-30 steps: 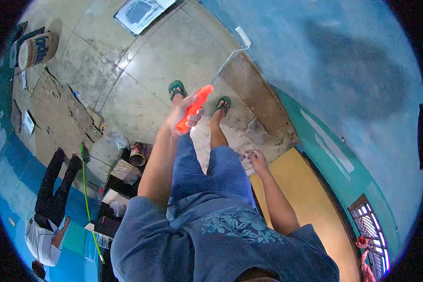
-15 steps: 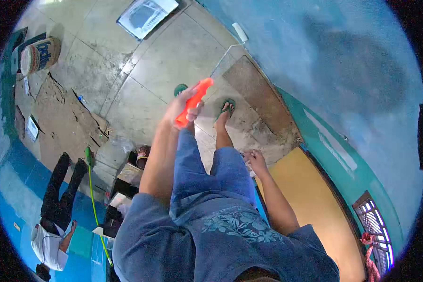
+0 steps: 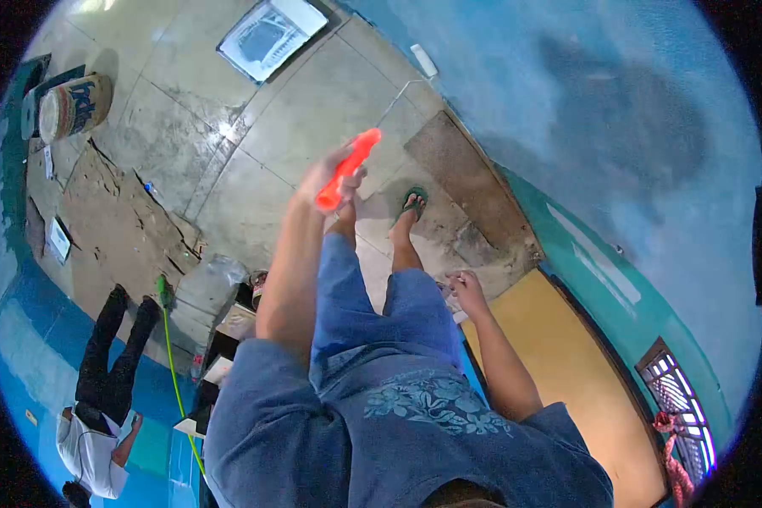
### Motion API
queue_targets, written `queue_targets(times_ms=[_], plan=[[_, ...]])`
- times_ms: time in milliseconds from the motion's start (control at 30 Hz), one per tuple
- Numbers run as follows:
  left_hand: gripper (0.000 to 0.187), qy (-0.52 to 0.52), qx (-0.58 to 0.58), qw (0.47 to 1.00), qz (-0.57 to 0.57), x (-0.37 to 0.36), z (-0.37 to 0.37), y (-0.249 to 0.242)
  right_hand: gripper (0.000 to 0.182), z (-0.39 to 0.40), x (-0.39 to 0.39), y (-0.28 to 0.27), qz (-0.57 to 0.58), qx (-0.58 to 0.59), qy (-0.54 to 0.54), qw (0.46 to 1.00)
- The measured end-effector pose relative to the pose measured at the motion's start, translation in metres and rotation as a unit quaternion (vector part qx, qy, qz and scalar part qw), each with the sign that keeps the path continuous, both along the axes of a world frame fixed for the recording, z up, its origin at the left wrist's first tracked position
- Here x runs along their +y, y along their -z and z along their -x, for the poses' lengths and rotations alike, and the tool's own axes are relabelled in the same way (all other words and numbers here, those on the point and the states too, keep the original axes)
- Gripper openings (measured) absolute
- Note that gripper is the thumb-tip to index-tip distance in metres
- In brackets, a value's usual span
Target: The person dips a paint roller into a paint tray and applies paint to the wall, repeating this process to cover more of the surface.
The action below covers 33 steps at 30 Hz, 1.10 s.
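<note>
My left hand is closed around the orange handle of a paint roller, held out in front of my legs. Its thin wire frame runs up to a white roller sleeve, which overlaps the lower edge of the blue wall in this view. My right hand hangs low beside my shorts, fingers loosely bent and apart, with no tool showing in it. Beyond the roller, a paint tray with whitish paint lies on the floor. The left foot is mostly hidden behind my left hand.
A brown board lies along the wall base. At the left are a paint bucket and flattened cardboard. A person in dark trousers stands near a green-handled broom. A yellowish panel is at my right.
My left hand and the roller handle have moved slightly upward in view, and the sleeve a little left. The view has shifted slightly. The right hand hangs much as before.
</note>
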<state>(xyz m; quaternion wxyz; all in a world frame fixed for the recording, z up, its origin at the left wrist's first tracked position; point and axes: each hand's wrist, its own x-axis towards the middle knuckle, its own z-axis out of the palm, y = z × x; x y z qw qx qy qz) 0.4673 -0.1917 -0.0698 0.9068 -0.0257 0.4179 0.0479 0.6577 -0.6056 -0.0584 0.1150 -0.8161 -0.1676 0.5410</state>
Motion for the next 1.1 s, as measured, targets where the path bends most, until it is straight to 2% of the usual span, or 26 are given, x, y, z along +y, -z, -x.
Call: queue_targets(times_ms=[67, 167, 233, 267, 333, 400, 467, 500, 567, 633, 667, 733, 767, 833, 933, 967, 1000, 1033, 1067, 1100], plan=[[0.041, -0.040, -0.089, 0.993, 0.070, 0.007, 0.027, -0.026, 0.023, 0.003, 0.004, -0.006, 0.000, -0.007, 0.005, 1.000], [0.032, -0.027, -0.070, 0.995, 0.072, 0.023, 0.018, -0.016, 0.023, 0.007, 0.028, -0.017, -0.008, -0.037, -0.030, 0.999], [0.030, -0.027, -0.043, 0.996, 0.067, 0.037, -0.011, 0.013, 0.022, 0.013, 0.040, -0.026, 0.052, 0.004, 0.120, 0.991], [0.028, -0.026, -0.009, 0.997, 0.073, 0.042, -0.026, 0.033, 0.022, 0.012, 0.040, -0.025, 0.051, 0.001, 0.117, 0.992], [0.026, -0.044, -0.042, 0.995, 0.083, 0.048, -0.052, 0.084, 0.025, 0.008, 0.037, -0.015, -0.016, 0.007, 0.055, 0.998], [0.025, -0.063, -0.071, 0.991, 0.097, 0.047, -0.058, 0.093, 0.025, 0.006, 0.044, -0.017, -0.006, 0.011, 0.051, 0.999], [0.025, -0.031, -0.017, 0.991, 0.131, 0.051, -0.053, 0.078, 0.025, 0.008, 0.045, -0.018, 0.003, 0.022, 0.053, 0.998], [0.024, -0.022, -0.004, 0.995, 0.102, 0.046, -0.040, 0.067, 0.025, 0.007, 0.044, -0.018, -0.013, 0.027, 0.047, 0.998], [0.029, -0.027, -0.056, 0.998, 0.025, 0.038, 0.001, 0.013, 0.025, 0.001, 0.048, -0.014, -0.036, 0.037, 0.042, 0.998], [0.044, -0.035, -0.089, 0.995, 0.020, 0.036, 0.036, -0.046, 0.024, -0.003, 0.051, -0.014, 0.003, 0.031, 0.027, 0.999], [0.043, -0.018, -0.065, 0.998, 0.000, 0.034, 0.046, -0.058, 0.024, -0.005, 0.049, -0.010, -0.001, 0.035, 0.028, 0.999], [0.042, -0.044, -0.087, 0.992, 0.081, 0.041, 0.051, -0.060, 0.025, -0.009, 0.052, 0.003, 0.008, 0.001, 0.028, 1.000], [0.042, -0.044, -0.084, 0.992, 0.079, 0.046, 0.044, -0.054, 0.025, -0.014, 0.056, 0.007, 0.007, 0.005, 0.029, 1.000], [0.036, -0.030, 0.000, 0.999, 0.020, 0.057, 0.013, -0.031, 0.025, -0.031, 0.066, 0.010, 0.021, 0.033, 0.037, 0.999], [0.029, -0.051, 0.005, 0.998, 0.048, 0.075, -0.032, 0.055, 0.026, -0.051, 0.081, 0.013, 0.028, 0.046, 0.079, 0.995], [0.027, -0.057, 0.016, 0.995, 0.082, 0.083, -0.048, 0.080, 0.026, -0.060, 0.088, 0.016, 0.031, 0.045, 0.075, 0.996], [0.027, -0.062, 0.029, 0.991, 0.117, 0.085, -0.058, 0.093, 0.023, -0.069, 0.093, 0.016, -0.001, 0.034, 0.026, 0.999], [0.027, -0.065, 0.031, 0.990, 0.125, 0.082, -0.062, 0.090, 0.021, -0.076, 0.094, 0.013, -0.031, 0.024, -0.023, 0.999], [0.026, -0.067, 0.039, 0.989, 0.123, 0.082, -0.064, 0.085, 0.021, -0.082, 0.096, 0.008, -0.026, 0.028, -0.026, 0.999], [0.036, -0.068, 0.046, 0.990, 0.115, 0.089, -0.065, 0.078, 0.021, -0.087, 0.103, 0.006, 0.003, 0.053, 0.011, 0.999]])
